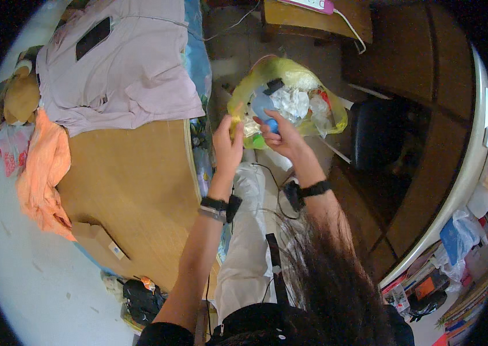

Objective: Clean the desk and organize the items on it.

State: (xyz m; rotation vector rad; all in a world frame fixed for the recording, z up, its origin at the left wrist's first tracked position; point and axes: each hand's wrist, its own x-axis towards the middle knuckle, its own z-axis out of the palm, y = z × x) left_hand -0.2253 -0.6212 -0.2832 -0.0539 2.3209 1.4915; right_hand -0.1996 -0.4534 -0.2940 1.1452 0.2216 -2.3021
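A yellow plastic bag point(285, 67) stands open on the floor before me, with crumpled white tissue point(293, 103), clear plastic, and a black item inside. My right hand point(285, 136) is closed round the blue end of a light-blue object point(262, 105), perhaps a bottle, held over the bag's near side. At the bag's left edge, my left hand point(229, 140) has its thumb and fingers raised around the yellow film; it seems to pinch the rim. A bright green piece point(257, 142) shows at the near edge, between the hands.
On the left is a wooden board bed point(131, 173) with a pale shirt point(148, 65), a dark phone point(93, 38) and an orange cloth point(47, 173). A black chair seat point(376, 134) and brown desk panels stand at the right. Thin cables run near my legs.
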